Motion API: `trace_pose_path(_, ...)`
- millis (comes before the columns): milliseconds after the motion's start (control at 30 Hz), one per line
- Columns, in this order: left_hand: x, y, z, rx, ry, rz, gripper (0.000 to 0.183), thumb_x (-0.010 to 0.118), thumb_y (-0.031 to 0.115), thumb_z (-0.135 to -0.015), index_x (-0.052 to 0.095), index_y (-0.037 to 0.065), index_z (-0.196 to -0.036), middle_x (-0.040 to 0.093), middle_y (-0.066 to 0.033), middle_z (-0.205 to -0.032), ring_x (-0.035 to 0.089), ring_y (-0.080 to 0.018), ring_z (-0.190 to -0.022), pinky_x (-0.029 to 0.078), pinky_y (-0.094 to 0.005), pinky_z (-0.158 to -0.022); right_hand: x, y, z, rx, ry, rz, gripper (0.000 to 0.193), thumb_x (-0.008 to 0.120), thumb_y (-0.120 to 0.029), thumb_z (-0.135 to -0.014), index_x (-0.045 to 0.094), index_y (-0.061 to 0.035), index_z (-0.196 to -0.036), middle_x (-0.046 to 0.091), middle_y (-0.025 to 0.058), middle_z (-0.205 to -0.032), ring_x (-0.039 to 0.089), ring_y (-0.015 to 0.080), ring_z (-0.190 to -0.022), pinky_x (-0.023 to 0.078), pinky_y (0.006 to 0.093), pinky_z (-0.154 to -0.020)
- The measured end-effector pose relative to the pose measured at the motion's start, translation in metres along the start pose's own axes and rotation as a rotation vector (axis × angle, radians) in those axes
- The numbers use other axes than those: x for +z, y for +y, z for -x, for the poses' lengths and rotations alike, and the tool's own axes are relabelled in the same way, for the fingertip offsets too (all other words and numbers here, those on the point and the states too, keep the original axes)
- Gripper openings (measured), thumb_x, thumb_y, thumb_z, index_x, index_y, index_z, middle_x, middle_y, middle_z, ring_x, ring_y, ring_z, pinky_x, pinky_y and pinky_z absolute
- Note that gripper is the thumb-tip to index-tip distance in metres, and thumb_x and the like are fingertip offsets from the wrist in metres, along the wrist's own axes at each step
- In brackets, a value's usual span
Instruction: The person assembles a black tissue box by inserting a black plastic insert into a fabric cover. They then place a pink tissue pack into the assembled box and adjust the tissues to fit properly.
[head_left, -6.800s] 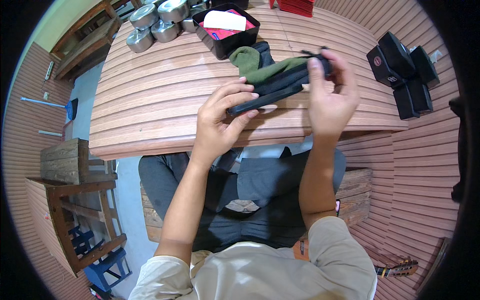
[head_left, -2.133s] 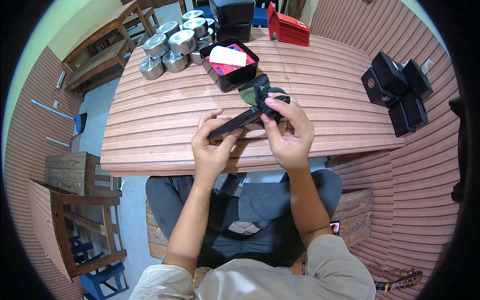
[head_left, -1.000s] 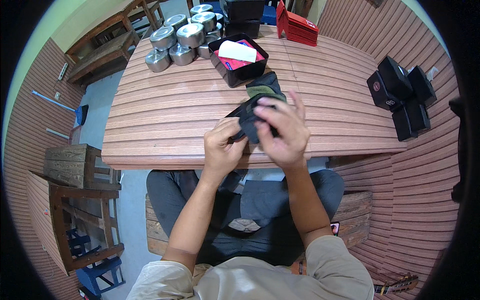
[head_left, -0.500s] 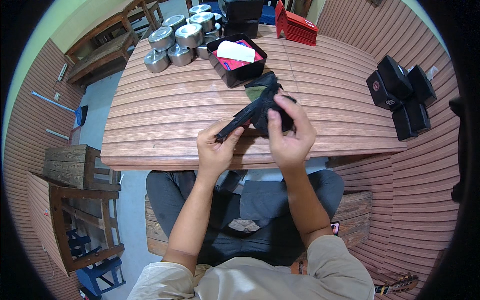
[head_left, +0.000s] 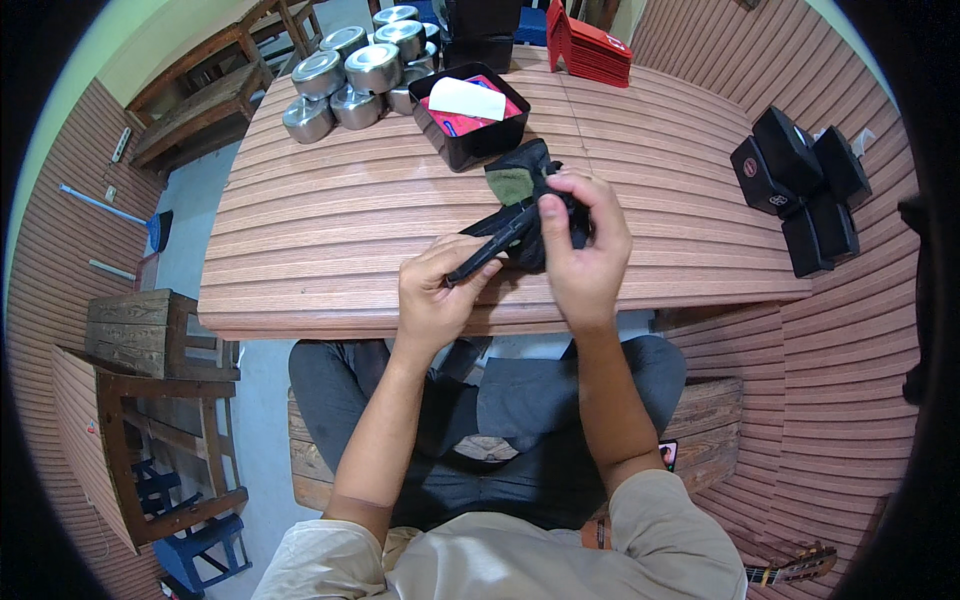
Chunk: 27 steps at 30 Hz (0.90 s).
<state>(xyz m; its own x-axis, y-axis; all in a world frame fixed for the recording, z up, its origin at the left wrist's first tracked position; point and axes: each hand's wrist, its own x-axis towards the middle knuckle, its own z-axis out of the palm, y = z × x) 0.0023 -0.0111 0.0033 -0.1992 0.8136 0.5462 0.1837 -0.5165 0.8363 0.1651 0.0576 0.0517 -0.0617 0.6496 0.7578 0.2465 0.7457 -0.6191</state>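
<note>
Over the near part of the table, my left hand [head_left: 437, 290] pinches a black, thin-edged object [head_left: 487, 256] between thumb and fingers. Two of its dark edges spread apart in a V; its exact kind I cannot make out. My right hand [head_left: 588, 240] is closed on a dark cloth [head_left: 513, 182] with a green patch, bunched against the far end of the black object. The fingers and the cloth hide that end.
Beyond my hands stands a black box [head_left: 462, 150] holding red packets and a white slip. Stacked round metal tins [head_left: 375, 68] are at the far left, folded red cards [head_left: 590, 55] at the far right. Several black boxes [head_left: 790, 165] sit by the right wall.
The black object has turned slightly, and a second edge of it now shows. My right hand has shifted a little on the cloth, and more of the green patch is visible.
</note>
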Motion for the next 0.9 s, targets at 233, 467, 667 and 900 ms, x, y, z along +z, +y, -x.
trace_pose_path(233,0.002,-0.001,0.000,0.097,-0.023,-0.082,0.020,0.081,-0.003,-0.090,0.078,-0.007,-0.110,0.079,-0.0151,-0.101,0.072,-0.0212,-0.092,0.055,-0.0324,-0.083,0.004,-0.009,0.009,-0.129,-0.072,0.040,0.016,0.072,0.003,-0.097,0.078,-0.0027,-0.112,0.076,0.0147,-0.110,0.071,0.0313,-0.118,0.053,0.0413,-0.107)
trace_pose_path(467,-0.002,0.002,-0.001,0.076,-0.047,-0.059,0.025,0.084,-0.003,-0.084,0.081,-0.003,-0.109,0.082,-0.0145,-0.102,0.076,-0.0277,-0.095,0.058,-0.0375,-0.088,-0.007,0.002,-0.002,0.027,-0.214,-0.169,0.019,0.076,-0.008,-0.099,0.079,-0.0035,-0.117,0.079,0.0126,-0.115,0.074,0.0272,-0.110,0.055,0.0387,-0.104)
trace_pose_path(667,-0.005,-0.003,0.000,0.087,-0.057,-0.004,0.027,0.084,-0.004,-0.085,0.081,-0.003,-0.111,0.082,-0.0155,-0.103,0.075,-0.0247,-0.095,0.057,-0.0361,-0.088,-0.015,0.008,-0.001,0.337,-0.259,-0.446,0.026,0.066,-0.021,-0.110,0.077,-0.0009,-0.124,0.079,0.0099,-0.118,0.069,0.0147,-0.112,0.053,0.0300,-0.099)
trace_pose_path(900,-0.008,-0.014,0.012,-0.143,0.045,0.380,0.024,0.081,0.014,-0.099,0.079,-0.005,-0.114,0.081,-0.0141,-0.104,0.071,-0.0157,-0.088,0.056,-0.0322,-0.084,-0.009,0.018,0.002,0.253,-0.325,-0.357,0.043,0.048,-0.031,-0.118,0.075,0.0015,-0.125,0.077,0.0150,-0.122,0.070,0.0219,-0.115,0.050,0.0347,-0.104)
